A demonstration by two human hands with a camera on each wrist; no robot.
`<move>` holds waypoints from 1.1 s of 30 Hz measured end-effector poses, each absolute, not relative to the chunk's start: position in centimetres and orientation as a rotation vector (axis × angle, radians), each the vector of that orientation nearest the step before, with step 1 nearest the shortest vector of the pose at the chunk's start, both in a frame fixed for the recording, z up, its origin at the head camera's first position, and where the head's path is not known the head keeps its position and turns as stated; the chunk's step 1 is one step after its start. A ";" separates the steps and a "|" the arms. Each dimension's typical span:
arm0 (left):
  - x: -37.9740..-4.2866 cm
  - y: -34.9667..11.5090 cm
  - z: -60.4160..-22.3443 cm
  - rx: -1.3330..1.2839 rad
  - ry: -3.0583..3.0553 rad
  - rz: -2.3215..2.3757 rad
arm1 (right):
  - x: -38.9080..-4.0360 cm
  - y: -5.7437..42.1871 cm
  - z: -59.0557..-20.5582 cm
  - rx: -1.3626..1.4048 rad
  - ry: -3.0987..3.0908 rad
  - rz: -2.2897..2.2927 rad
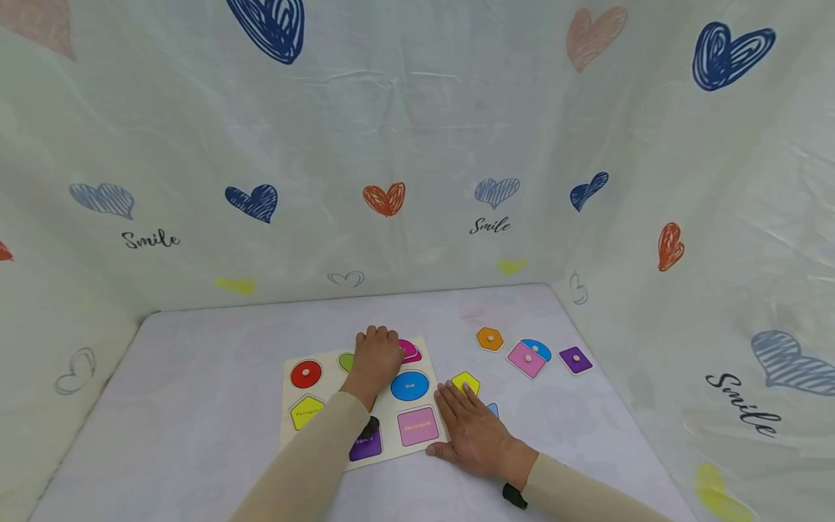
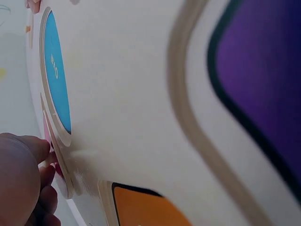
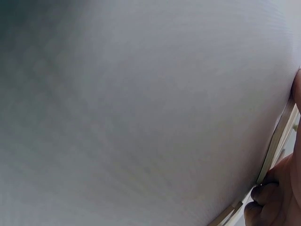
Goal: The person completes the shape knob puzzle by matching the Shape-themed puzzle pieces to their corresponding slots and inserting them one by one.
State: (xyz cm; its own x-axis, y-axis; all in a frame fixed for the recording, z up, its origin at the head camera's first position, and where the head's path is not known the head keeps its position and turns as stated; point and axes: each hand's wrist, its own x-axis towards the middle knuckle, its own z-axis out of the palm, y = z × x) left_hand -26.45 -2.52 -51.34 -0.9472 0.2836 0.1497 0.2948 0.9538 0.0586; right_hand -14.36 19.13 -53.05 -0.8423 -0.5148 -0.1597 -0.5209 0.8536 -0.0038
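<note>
A pale shape puzzle board (image 1: 391,449) lies on the table. Over its far right corner, my left hand (image 1: 375,362) pinches a magenta puzzle piece (image 1: 409,351), which sits slightly askew over a magenta printed shape. In the left wrist view, the fingertips (image 2: 42,146) close on this piece, tilted against the board near the blue oval (image 2: 57,70). My right hand (image 1: 476,435) lies flat with straight fingers along the board's right edge, its fingertips at a loose yellow pentagon (image 1: 466,382). A red circle (image 1: 306,374) with a knob sits at the board's far left.
Right of the board lie an orange hexagon (image 1: 489,339), a pink rectangle (image 1: 526,360) overlapping a blue oval piece (image 1: 538,349), and a purple piece (image 1: 576,360). A light blue piece (image 1: 493,409) peeks out beside the right hand. A heart-printed curtain (image 1: 417,145) surrounds the table.
</note>
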 end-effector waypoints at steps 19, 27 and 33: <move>-26.4 -1.8 -51.2 -0.469 -3.001 -0.071 | -14.5 19.2 -53.2 -0.826 2.881 0.093; -26.2 -1.6 -51.1 -0.464 -3.026 -0.071 | -14.5 19.2 -53.1 -0.826 2.879 0.080; -26.1 -1.5 -51.1 -0.471 -3.018 -0.062 | -14.5 19.2 -53.2 -0.827 2.881 0.091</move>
